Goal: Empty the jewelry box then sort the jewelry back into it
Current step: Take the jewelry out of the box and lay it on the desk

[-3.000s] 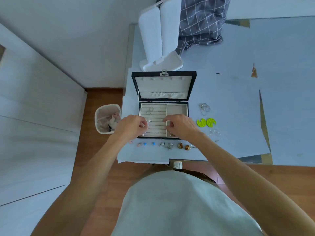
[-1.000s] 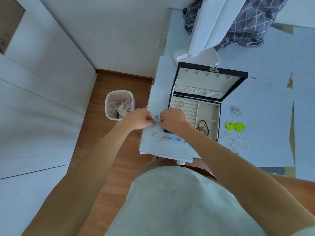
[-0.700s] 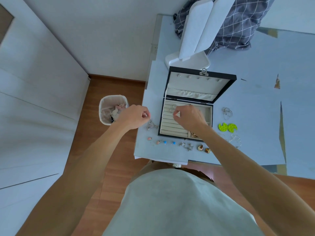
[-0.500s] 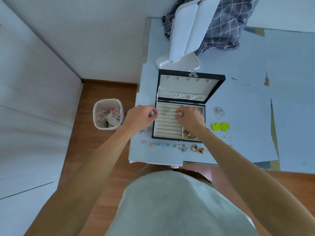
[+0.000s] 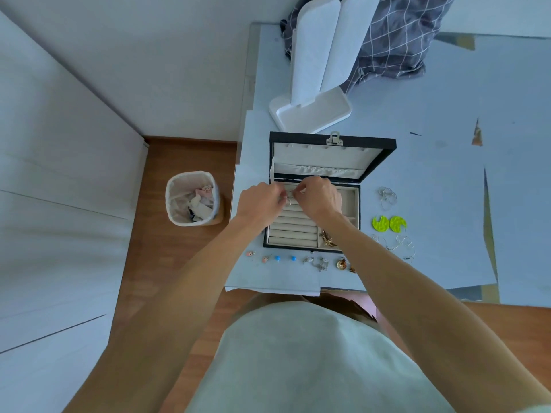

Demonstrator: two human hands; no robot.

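- The black jewelry box with a cream velvet lining (image 5: 310, 234) is sitting open on the pale blue worktop (image 5: 432, 174), its lid leaning back toward the far side with a silver clasp (image 5: 334, 138) on top.
- The left hand (image 5: 261, 202) and the right hand (image 5: 320, 196) are meeting over the far rows of the cream ring rolls (image 5: 290, 231); both are curling their fingertips inward.
- A thin silver ring (image 5: 288, 201) is showing between them at the rolls; the right hand appears to be pinching it, but whether the left is gripping anything cannot be told.
- A gold tangled piece (image 5: 328, 239) is already lying in the near right compartment.
- Still waiting on the worktop: 2 pink studs (image 5: 258, 256), 2 blue studs (image 5: 285, 258), silver charm earrings (image 5: 317, 262) and gold round earrings (image 5: 343, 263) along the near edge; 2 lime-green disc earrings (image 5: 389, 224), thin silver wire hoops (image 5: 387, 198) and more wire pieces (image 5: 402, 244) to the right.
- Judging by looks, every piece is very light and small; the wire hoops are likely bending and tangling easily, so lifting them 1 at a time by the rim seems wise. Studs are probably slippery, best pinched at the head.
- A white folding mirror stand (image 5: 316, 84), a grey checked cloth (image 5: 402, 40) and a white waste bin (image 5: 192, 198) on the floor are also present.
- No readable writing or brand is showing anywhere.
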